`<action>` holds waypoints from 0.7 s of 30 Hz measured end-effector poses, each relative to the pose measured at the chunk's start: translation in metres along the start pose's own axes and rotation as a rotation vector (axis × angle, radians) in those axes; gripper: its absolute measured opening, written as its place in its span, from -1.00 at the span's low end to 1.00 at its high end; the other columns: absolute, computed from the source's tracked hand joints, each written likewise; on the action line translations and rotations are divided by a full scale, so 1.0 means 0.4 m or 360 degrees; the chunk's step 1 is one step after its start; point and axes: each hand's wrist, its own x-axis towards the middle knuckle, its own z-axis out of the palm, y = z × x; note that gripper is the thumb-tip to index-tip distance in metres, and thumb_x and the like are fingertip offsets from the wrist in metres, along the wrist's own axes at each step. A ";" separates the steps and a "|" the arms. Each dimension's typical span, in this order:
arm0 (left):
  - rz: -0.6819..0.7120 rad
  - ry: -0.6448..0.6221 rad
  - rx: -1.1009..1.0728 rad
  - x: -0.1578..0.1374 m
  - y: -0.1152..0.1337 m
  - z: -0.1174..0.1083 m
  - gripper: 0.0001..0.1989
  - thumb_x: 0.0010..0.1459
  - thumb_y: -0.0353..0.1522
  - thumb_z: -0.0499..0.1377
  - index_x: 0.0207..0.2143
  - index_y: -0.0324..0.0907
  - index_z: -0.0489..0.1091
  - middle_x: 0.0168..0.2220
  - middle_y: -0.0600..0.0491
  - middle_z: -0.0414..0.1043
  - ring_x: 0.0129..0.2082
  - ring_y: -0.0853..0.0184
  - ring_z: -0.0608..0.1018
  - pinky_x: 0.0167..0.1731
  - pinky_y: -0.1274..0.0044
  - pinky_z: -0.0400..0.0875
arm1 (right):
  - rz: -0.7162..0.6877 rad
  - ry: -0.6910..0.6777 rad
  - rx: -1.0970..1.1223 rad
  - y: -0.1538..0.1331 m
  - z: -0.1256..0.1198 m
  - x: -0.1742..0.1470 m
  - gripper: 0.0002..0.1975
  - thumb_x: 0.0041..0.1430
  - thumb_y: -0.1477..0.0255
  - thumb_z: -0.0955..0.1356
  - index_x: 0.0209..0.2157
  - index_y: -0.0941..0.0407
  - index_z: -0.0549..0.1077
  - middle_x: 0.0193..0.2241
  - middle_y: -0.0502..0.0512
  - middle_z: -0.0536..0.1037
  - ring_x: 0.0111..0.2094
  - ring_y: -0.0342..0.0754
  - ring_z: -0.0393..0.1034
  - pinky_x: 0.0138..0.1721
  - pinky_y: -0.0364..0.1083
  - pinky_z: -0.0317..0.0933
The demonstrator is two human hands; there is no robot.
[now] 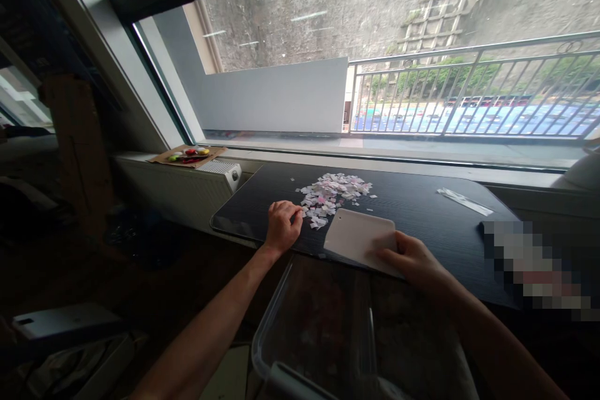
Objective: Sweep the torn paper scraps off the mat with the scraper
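Note:
A heap of small pale paper pieces (335, 190), some pinkish, is spread on the dark table (407, 200). My left hand (284, 225) rests at the heap's left edge, fingers curled in and thumb against them; whatever may be between the fingertips is hidden. In my right hand (412, 259) is a flat white rectangular panel (359, 234) with rounded corners and a tiny dark spot near one corner. It is gripped by its right end and tilted, just in front of the heap. Below the table's near edge is a clear plastic bin (281, 319).
Clear plastic strips (464, 201) lie on the table's right side, near a pixelated patch. Left of the table, a radiator (197, 190) stands under the sill, with cardboard (164, 157) and small colourful items on top. A large window runs behind the table.

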 end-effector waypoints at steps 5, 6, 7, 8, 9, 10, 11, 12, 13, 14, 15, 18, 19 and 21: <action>0.0361 -0.0452 -0.0182 -0.056 0.059 -0.072 -0.89 0.15 -0.38 0.15 -0.33 -0.08 0.50 -0.30 0.08 0.50 -0.19 0.28 0.49 0.17 0.21 0.12 | -0.0093 0.0477 -0.0034 0.048 -0.101 0.020 -0.72 -0.16 0.26 0.46 -0.35 0.07 0.55 -0.40 0.10 0.67 -0.37 0.11 0.56 -0.37 0.01 0.43; 0.0425 -0.0563 -0.0185 -0.070 0.069 -0.081 -0.88 0.12 -0.37 0.18 -0.29 -0.07 0.50 -0.28 0.08 0.50 -0.17 0.27 0.49 0.19 0.19 0.08 | -0.0079 0.0518 -0.0027 0.059 -0.118 0.021 -0.71 -0.16 0.25 0.47 -0.34 0.07 0.55 -0.39 0.11 0.67 -0.35 0.13 0.56 -0.36 0.03 0.43; 0.0463 -0.0645 -0.0173 -0.082 0.078 -0.087 -0.85 0.10 -0.37 0.20 -0.24 -0.07 0.50 -0.26 0.07 0.49 -0.16 0.27 0.49 0.19 0.16 0.07 | -0.0053 0.0540 -0.0012 0.069 -0.130 0.020 -0.70 -0.16 0.25 0.47 -0.33 0.07 0.55 -0.38 0.11 0.67 -0.34 0.14 0.56 -0.35 0.04 0.44; 0.0479 -0.0701 -0.0150 -0.092 0.083 -0.089 -0.81 0.09 -0.38 0.22 -0.21 -0.07 0.50 -0.26 0.06 0.49 -0.16 0.26 0.49 0.20 0.14 0.06 | -0.0031 0.0543 0.0016 0.077 -0.138 0.017 -0.69 -0.15 0.24 0.47 -0.32 0.07 0.55 -0.37 0.11 0.67 -0.33 0.15 0.57 -0.34 0.04 0.44; 0.0482 -0.0730 -0.0126 -0.098 0.086 -0.088 -0.79 0.07 -0.39 0.23 -0.18 -0.07 0.50 -0.25 0.05 0.49 -0.15 0.25 0.49 0.19 0.13 0.07 | -0.0018 0.0536 0.0046 0.084 -0.141 0.013 -0.69 -0.13 0.24 0.47 -0.30 0.06 0.55 -0.36 0.10 0.67 -0.31 0.15 0.57 -0.32 0.04 0.44; 0.0483 -0.0740 -0.0102 -0.101 0.086 -0.085 -0.78 0.07 -0.40 0.23 -0.18 -0.07 0.50 -0.25 0.05 0.49 -0.16 0.25 0.49 0.19 0.12 0.07 | -0.0012 0.0530 0.0071 0.089 -0.140 0.009 -0.68 -0.12 0.23 0.47 -0.28 0.06 0.55 -0.35 0.10 0.67 -0.30 0.14 0.57 -0.30 0.04 0.44; 0.0491 -0.0735 -0.0081 -0.102 0.084 -0.081 -0.78 0.07 -0.41 0.23 -0.19 -0.07 0.51 -0.26 0.05 0.48 -0.17 0.25 0.49 0.19 0.11 0.07 | -0.0021 0.0530 0.0089 0.092 -0.137 0.004 -0.67 -0.10 0.22 0.46 -0.27 0.06 0.55 -0.34 0.10 0.67 -0.29 0.14 0.56 -0.29 0.04 0.44; 0.0509 -0.0720 -0.0062 -0.102 0.082 -0.077 -0.80 0.08 -0.42 0.23 -0.20 -0.07 0.51 -0.28 0.06 0.49 -0.18 0.26 0.49 0.19 0.10 0.07 | -0.0040 0.0532 0.0101 0.094 -0.133 0.001 -0.67 -0.09 0.22 0.46 -0.26 0.07 0.55 -0.33 0.10 0.67 -0.28 0.14 0.56 -0.28 0.04 0.44; 0.0540 -0.0700 -0.0044 -0.100 0.080 -0.074 -0.81 0.09 -0.43 0.22 -0.22 -0.06 0.52 -0.29 0.07 0.49 -0.19 0.27 0.49 0.19 0.10 0.06 | -0.0062 0.0537 0.0109 0.095 -0.129 -0.002 -0.68 -0.08 0.22 0.45 -0.25 0.07 0.55 -0.32 0.11 0.66 -0.27 0.14 0.56 -0.27 0.04 0.44; 0.0579 -0.0680 -0.0030 -0.099 0.078 -0.073 -0.82 0.11 -0.43 0.21 -0.24 -0.05 0.53 -0.31 0.07 0.49 -0.20 0.28 0.49 0.19 0.10 0.05 | -0.0082 0.0543 0.0115 0.094 -0.126 -0.003 -0.68 -0.08 0.23 0.45 -0.26 0.07 0.54 -0.32 0.10 0.67 -0.27 0.14 0.56 -0.26 0.04 0.44; 0.0620 -0.0663 -0.0018 -0.098 0.077 -0.073 -0.83 0.12 -0.43 0.19 -0.25 -0.04 0.53 -0.32 0.08 0.49 -0.20 0.29 0.49 0.19 0.11 0.05 | -0.0092 0.0548 0.0121 0.094 -0.125 -0.003 -0.69 -0.08 0.24 0.45 -0.26 0.07 0.55 -0.33 0.10 0.67 -0.27 0.13 0.56 -0.26 0.03 0.44; 0.0695 -0.0647 -0.0009 -0.103 0.078 -0.086 -0.83 0.15 -0.43 0.17 -0.27 -0.04 0.54 -0.35 0.09 0.50 -0.21 0.31 0.49 0.21 0.13 0.04 | -0.0071 0.0551 0.0094 0.090 -0.127 0.000 -0.68 -0.12 0.26 0.47 -0.28 0.08 0.56 -0.33 0.09 0.67 -0.26 0.13 0.56 -0.23 0.03 0.42; 0.0707 -0.0658 -0.0014 -0.107 0.079 -0.093 -0.83 0.16 -0.43 0.16 -0.29 -0.03 0.54 -0.36 0.10 0.50 -0.20 0.31 0.49 0.22 0.13 0.02 | -0.0066 0.0551 0.0076 0.088 -0.128 0.000 -0.68 -0.13 0.26 0.47 -0.28 0.08 0.56 -0.33 0.09 0.67 -0.26 0.13 0.56 -0.23 0.03 0.42; 0.0712 -0.0687 -0.0025 -0.117 0.079 -0.108 -0.85 0.16 -0.41 0.16 -0.34 -0.04 0.53 -0.37 0.10 0.49 -0.19 0.31 0.49 0.23 0.14 0.00 | -0.0069 0.0557 0.0054 0.082 -0.129 -0.002 -0.66 -0.14 0.25 0.47 -0.27 0.09 0.56 -0.33 0.10 0.66 -0.26 0.13 0.55 -0.23 0.03 0.41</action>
